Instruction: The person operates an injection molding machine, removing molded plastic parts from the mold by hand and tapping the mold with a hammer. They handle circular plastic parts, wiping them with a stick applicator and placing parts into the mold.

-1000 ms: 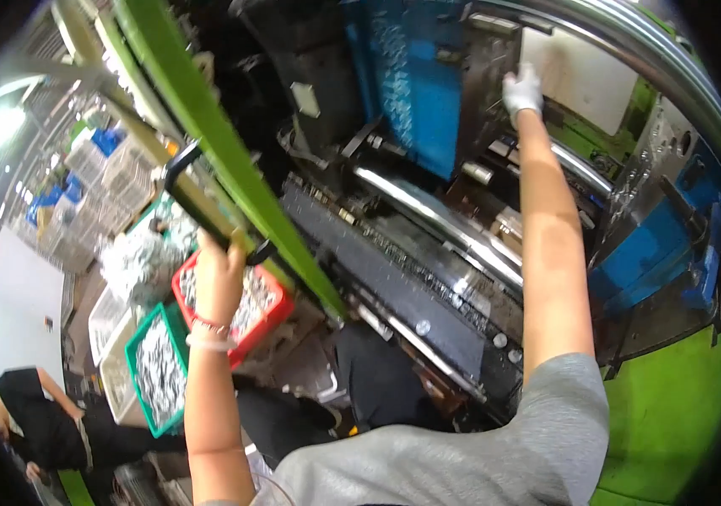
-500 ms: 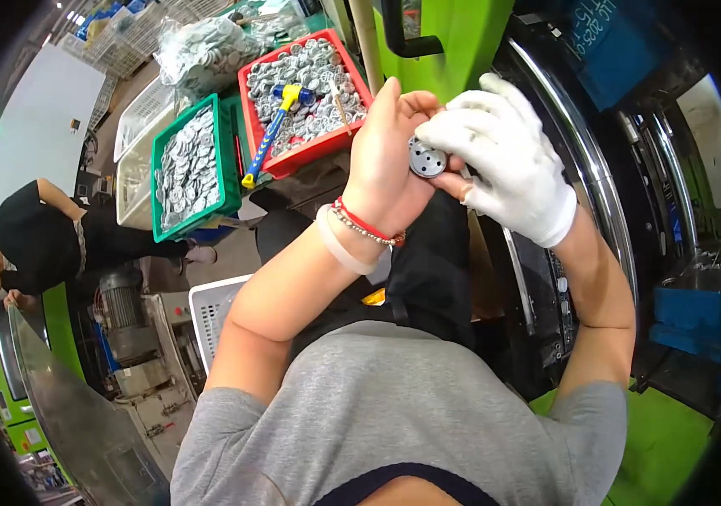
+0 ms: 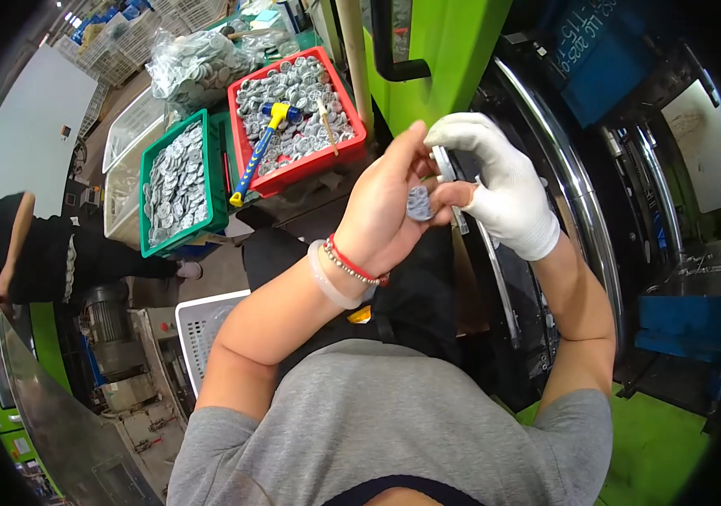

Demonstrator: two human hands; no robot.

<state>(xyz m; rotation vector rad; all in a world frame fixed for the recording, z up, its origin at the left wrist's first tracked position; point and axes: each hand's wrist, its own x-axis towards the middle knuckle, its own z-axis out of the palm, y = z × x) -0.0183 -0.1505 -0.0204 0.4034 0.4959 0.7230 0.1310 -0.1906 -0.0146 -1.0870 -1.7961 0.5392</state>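
Both hands are close together in front of my chest. My left hand (image 3: 381, 198) is bare, with its fingers curled around a small grey ridged round piece (image 3: 418, 203) at the palm. My right hand (image 3: 504, 185) wears a white glove with the thumb tip exposed. Between its thumb and fingers it grips a grey metal disc (image 3: 443, 164), seen almost edge-on beside the left fingers. Whether the disc touches the ridged piece I cannot tell.
To the left stand a red tray (image 3: 339, 145) and a green tray (image 3: 215, 207), both full of round grey parts. A blue-and-yellow hammer (image 3: 257, 160) lies across the red one. Machinery with a chrome bar (image 3: 575, 181) is at right. Another person (image 3: 27, 244) stands far left.
The disc, which showed its holed face between my hands, is now turned edge-on in the right hand. A grey ridged piece has come into view in my left palm. Both hands appear slightly lower.
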